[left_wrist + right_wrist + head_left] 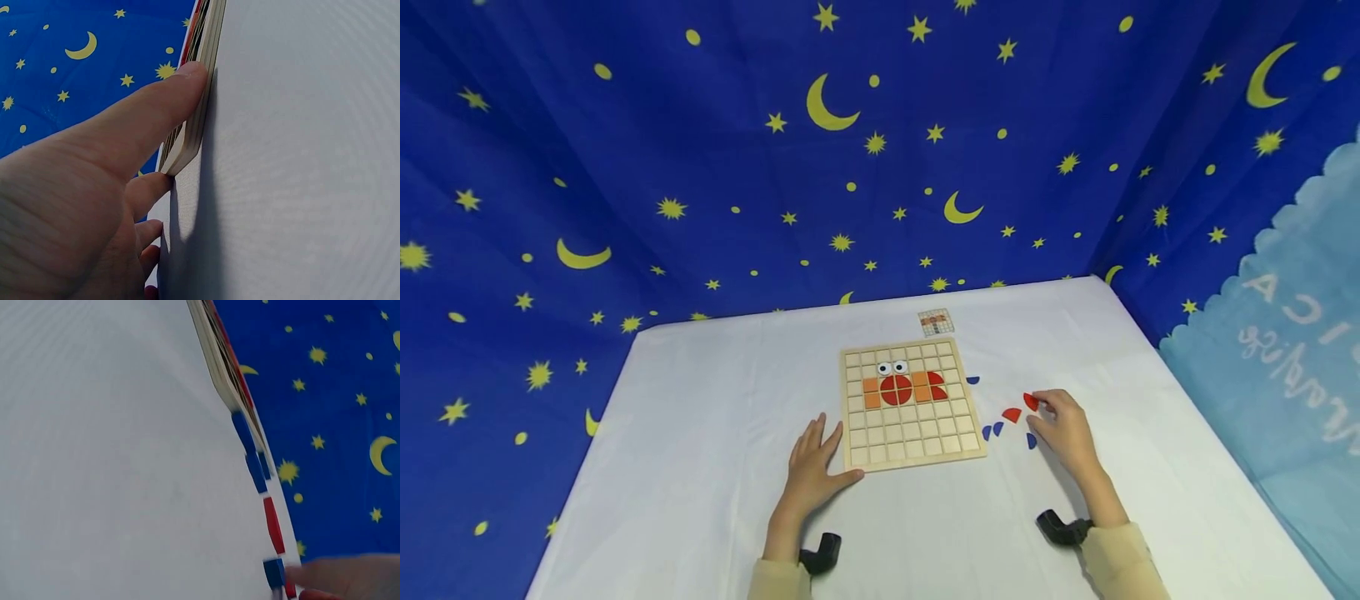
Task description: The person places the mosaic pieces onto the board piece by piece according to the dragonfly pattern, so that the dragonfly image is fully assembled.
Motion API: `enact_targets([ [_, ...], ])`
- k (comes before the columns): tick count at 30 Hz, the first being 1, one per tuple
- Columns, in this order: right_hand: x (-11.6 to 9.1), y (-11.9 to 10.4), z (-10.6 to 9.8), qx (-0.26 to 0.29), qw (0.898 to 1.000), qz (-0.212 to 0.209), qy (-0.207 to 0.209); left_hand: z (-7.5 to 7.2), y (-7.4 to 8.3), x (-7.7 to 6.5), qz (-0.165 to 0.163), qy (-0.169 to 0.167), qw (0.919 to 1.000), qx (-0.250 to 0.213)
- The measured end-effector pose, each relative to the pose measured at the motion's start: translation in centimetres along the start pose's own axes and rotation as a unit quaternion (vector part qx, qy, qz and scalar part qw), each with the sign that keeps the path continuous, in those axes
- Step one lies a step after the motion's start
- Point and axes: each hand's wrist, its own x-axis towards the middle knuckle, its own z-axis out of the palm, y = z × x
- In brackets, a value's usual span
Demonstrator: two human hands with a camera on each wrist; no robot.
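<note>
My left hand (pixel 811 475) lies at the near left corner of a wooden grid board (pixel 868 455). Its fingers are spread, and the thumb touches the board's edge, also seen in the left wrist view. To the right of the board, my right hand (pixel 1066 429) pinches a red quarter-circle piece (pixel 1032 402) at the table. Beside it lie another red quarter-circle piece (pixel 1012 414) and a blue half-round piece (pixel 1032 441). On the board are two round eye pieces, a red circle (pixel 897 390) of quarter pieces, orange squares (pixel 872 393) and two red quarters (pixel 937 385).
More blue half-round pieces (pixel 987 432) lie along the board's right side, one (pixel 973 380) farther back. Behind the board rests a small picture card (pixel 936 322) with a grid pattern. A white cloth (pixel 715 400) covers the table; a blue starry curtain (pixel 760 167) hangs behind.
</note>
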Motion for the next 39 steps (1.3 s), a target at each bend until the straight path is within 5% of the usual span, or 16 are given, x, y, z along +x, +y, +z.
enact_targets([
  [13, 0.9, -0.4, 1.1, -0.015, 1.000, -0.003, 0.021, 0.1, 0.0, -0.5, -0.012, -0.003, 0.9999, -0.003],
  [30, 0.2, -0.8, -0.9, -0.033, 0.995, 0.048, -0.079, 0.0, 0.3, -0.3, -0.003, 0.005, 1.0000, -0.004],
  [39, -0.3, 1.9, -0.9, 0.003, 0.999, -0.040, -0.019, 0.1, 0.3, -0.3, -0.001, 0.009, 1.0000, -0.003],
])
